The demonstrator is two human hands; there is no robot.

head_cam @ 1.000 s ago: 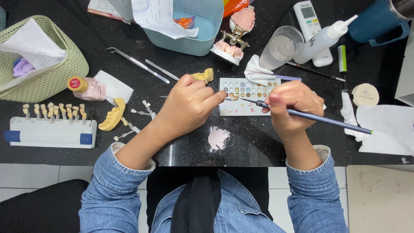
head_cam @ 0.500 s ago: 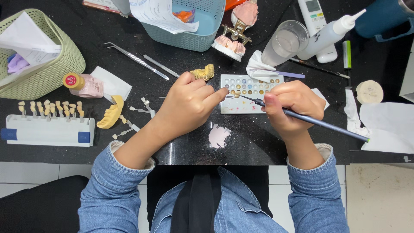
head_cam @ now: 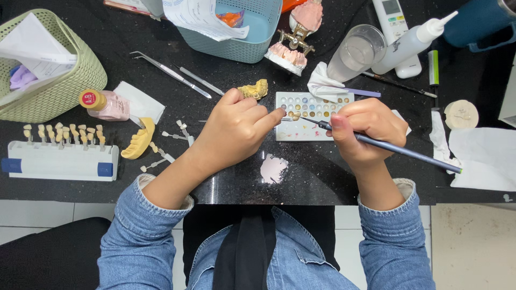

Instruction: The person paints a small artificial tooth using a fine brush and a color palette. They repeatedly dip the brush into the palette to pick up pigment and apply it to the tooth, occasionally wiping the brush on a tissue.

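**Brush tip meets a small piece over the colour tray**

The left hand (head_cam: 236,131) is curled, its thumb and forefinger pinching a tiny tooth piece (head_cam: 295,115) at their tips. The right hand (head_cam: 368,131) grips a thin brush (head_cam: 398,148) like a pen; its tip touches the piece just past the left forefinger. The white colour tray (head_cam: 312,113) lies under both fingertips, a yellow tooth cast (head_cam: 254,89) just beyond the left knuckles.

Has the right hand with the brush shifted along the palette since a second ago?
No. The right hand holds the brush with its tip at the upper edge of the white palette, as before.
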